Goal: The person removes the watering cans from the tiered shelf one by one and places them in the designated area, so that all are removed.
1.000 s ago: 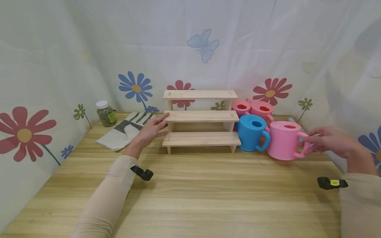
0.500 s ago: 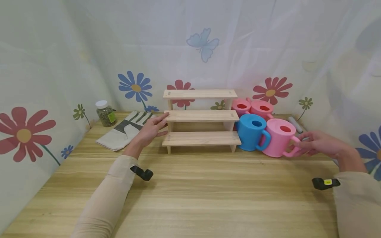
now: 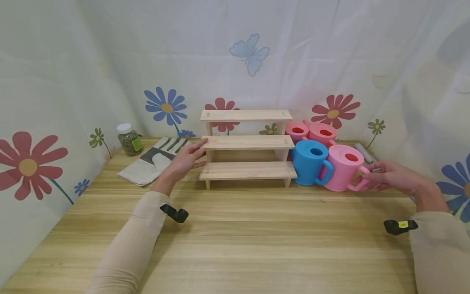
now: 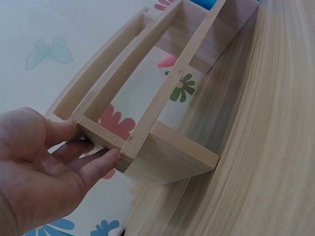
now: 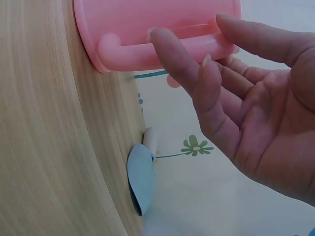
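Observation:
At the right of the head view, my right hand (image 3: 393,177) has its fingers around the handle of a pink watering can (image 3: 339,169), which stands upright on the table. Close beside it on the left is a blue watering can (image 3: 310,162). In the right wrist view, fingertips lie on both sides of the pink handle (image 5: 138,55). My left hand (image 3: 182,162) touches the left end of a three-tier wooden stand (image 3: 247,170). The left wrist view shows its fingertips against the ends of the stand's boards (image 4: 128,160), with the fingers loosely bent.
Two more pink watering cans (image 3: 323,134) stand behind the blue one, beside the stand. A grey-and-white glove (image 3: 141,171) and a jar with a white lid (image 3: 129,141) lie at the left. A small trowel (image 5: 141,172) rests beyond the right hand, near the patterned curtain.
My right hand has moved the pink watering can left and slightly back, against the blue one, mostly in the first half second. My left hand has stayed at the stand's end.

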A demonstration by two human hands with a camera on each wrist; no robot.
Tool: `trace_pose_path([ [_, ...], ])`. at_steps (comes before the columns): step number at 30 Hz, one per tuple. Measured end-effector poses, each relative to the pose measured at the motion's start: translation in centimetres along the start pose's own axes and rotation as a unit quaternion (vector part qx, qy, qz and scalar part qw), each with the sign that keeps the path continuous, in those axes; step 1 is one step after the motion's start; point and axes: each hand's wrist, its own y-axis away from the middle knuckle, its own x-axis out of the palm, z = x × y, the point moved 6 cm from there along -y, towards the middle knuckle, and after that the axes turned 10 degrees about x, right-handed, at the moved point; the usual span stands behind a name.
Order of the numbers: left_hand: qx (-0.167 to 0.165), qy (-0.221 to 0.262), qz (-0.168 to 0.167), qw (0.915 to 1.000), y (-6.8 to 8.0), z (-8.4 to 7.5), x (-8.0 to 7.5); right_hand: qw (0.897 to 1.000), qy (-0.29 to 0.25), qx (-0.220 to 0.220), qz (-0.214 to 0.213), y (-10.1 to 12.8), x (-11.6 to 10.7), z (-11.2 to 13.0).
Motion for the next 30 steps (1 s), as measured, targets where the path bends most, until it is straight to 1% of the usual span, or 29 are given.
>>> trace_pose_path([
  [3, -0.002, 0.0, 0.002, 1.0, 0.1, -0.2, 0.0, 1.0, 0.0, -0.005, -0.016, -0.1, -0.2, 0.0],
  [7, -0.003, 0.006, 0.01, 0.9999, 0.5, -0.9, 0.3, 0.999, -0.002, -0.012, -0.036, -0.2, -0.5, 0.0],
  [13, -0.006, -0.003, 0.016, 0.9998, 0.8, -1.7, 0.5, 0.999, -0.012, -0.013, -0.031, -0.4, -0.4, -0.1],
  [19, -0.007, 0.0, 0.014, 0.9999, 0.6, -1.5, 0.4, 1.0, -0.008, -0.023, -0.018, -0.5, -0.3, 0.1],
  [21, -0.006, 0.002, 0.015, 0.9999, 0.6, -1.3, 0.3, 1.0, 0.004, -0.018, -0.025, -0.5, -0.4, 0.0],
  [23, -0.006, 0.006, 0.014, 0.9999, 0.5, -1.2, 0.4, 0.999, 0.029, -0.008, -0.041, -0.4, -0.6, 0.1],
  [26, -0.011, 0.008, 0.013, 0.9998, 0.5, -1.0, 0.5, 0.993, 0.082, 0.003, -0.082, 1.0, -1.1, 1.2],
  [28, -0.013, 0.009, 0.01, 0.9998, 0.4, -0.9, 0.5, 0.988, 0.106, -0.005, -0.114, 2.3, -1.3, 2.8],
  [30, -0.014, 0.0, 0.008, 0.9999, 0.4, -0.9, 0.5, 0.982, 0.119, -0.022, -0.145, 3.7, -1.2, 5.0],
])
